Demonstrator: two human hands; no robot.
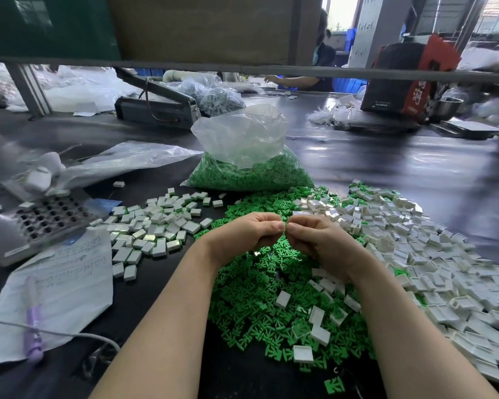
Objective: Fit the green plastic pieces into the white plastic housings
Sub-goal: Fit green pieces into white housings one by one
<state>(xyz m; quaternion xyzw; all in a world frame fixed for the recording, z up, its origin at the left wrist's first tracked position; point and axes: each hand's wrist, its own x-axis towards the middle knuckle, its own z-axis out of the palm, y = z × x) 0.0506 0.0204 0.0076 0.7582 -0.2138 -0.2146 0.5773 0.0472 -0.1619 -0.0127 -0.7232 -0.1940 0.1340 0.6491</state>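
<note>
My left hand [247, 231] and my right hand [319, 239] are held together above the table, fingers curled and thumb tips almost touching. Between the thumbs they pinch a small part; only a sliver of a green piece [285, 225] shows, and the fingers hide the rest. Under the hands spreads a heap of loose green plastic pieces [260, 306]. A big pile of white plastic housings [432, 254] lies to the right. A smaller group of white housings [156, 226] lies to the left.
A clear bag of green pieces [251, 168] stands behind the heap. At the left are a metal plate with holes [46, 218], a written sheet of paper [58, 283], a purple pen [34, 338] and a white cable [69, 334]. Another person [320, 53] works at the far side.
</note>
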